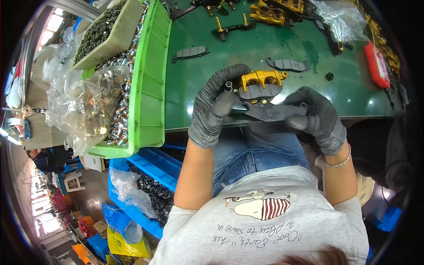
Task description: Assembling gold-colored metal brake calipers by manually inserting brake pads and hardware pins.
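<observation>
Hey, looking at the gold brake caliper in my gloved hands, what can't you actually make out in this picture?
Head view only:
- Gold caliper: its underside is hidden by the dark pad and black bracket in front.
- Left hand and right hand: the palms and grip points are covered by the gloves and the bracket.
- Small black part on the green table: too small to identify.
- Parts along the top edge: cut off and bent by the fisheye rim.

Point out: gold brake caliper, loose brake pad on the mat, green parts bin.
gold brake caliper (261, 78), head view, on its gold body.
loose brake pad (289, 65), head view, on its grey face.
green parts bin (150, 84), head view, on its right wall.
</observation>
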Tool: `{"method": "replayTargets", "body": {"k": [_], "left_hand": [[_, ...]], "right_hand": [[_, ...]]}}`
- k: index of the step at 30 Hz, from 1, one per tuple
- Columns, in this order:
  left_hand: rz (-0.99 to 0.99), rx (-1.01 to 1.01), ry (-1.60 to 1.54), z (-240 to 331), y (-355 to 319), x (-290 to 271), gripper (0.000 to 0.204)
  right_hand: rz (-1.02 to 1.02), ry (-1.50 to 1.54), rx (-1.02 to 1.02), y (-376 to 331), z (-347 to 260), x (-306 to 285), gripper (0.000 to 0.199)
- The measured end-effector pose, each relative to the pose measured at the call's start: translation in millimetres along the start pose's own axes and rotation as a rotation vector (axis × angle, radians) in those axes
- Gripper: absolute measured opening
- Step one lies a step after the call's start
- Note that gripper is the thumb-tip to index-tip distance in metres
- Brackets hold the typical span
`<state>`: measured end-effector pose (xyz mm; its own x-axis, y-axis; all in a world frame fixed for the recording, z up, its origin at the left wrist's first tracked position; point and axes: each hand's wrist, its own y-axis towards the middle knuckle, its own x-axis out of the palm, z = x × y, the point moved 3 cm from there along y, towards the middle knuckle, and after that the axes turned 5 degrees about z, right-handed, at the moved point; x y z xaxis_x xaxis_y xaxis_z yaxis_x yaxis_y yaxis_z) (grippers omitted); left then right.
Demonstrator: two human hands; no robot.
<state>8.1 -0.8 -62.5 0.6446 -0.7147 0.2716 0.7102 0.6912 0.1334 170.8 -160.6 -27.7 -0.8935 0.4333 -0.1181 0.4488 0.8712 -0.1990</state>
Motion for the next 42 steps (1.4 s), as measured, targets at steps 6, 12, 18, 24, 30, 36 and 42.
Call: {"method": "replayTargets", "body": {"k": [6, 12, 18, 24, 30, 36, 42], "left_hand": [[0.046, 0.160, 0.292, 14.1, -11.9, 17.1, 0.050], [0.061, 0.105, 0.323, 11.6, -11.2, 12.2, 0.053], [0.090, 0.110, 0.348, 12.5, -11.8, 13.9, 0.049], [0.106, 0.114, 0.420, 15.2, -10.7, 15.8, 0.048], [0.102, 0.065, 0.301, 7.0, -12.3, 13.8, 0.047], [0.128, -0.026, 0.144, 5.9, -12.3, 15.6, 0.047], [0.088, 0.117, 0.457, 17.9, -10.0, 18.3, 0.048]], "right_hand": [[-0.021, 0.154, 0.077, 18.1, 1.2, 16.9, 0.046], [0.096, 0.134, -0.183, 19.0, 11.6, 28.7, 0.047], [0.091, 0.243, -0.039, 21.5, 17.1, 14.5, 0.041], [-0.008, 0.293, 0.163, 26.0, 8.3, 9.7, 0.034], [0.004, 0.303, 0.145, 30.2, 14.2, 12.1, 0.039], [0.018, 0.320, 0.081, 35.4, 19.5, 9.9, 0.041], [0.048, 0.118, -0.226, 40.6, 21.3, 8.9, 0.058]]}}
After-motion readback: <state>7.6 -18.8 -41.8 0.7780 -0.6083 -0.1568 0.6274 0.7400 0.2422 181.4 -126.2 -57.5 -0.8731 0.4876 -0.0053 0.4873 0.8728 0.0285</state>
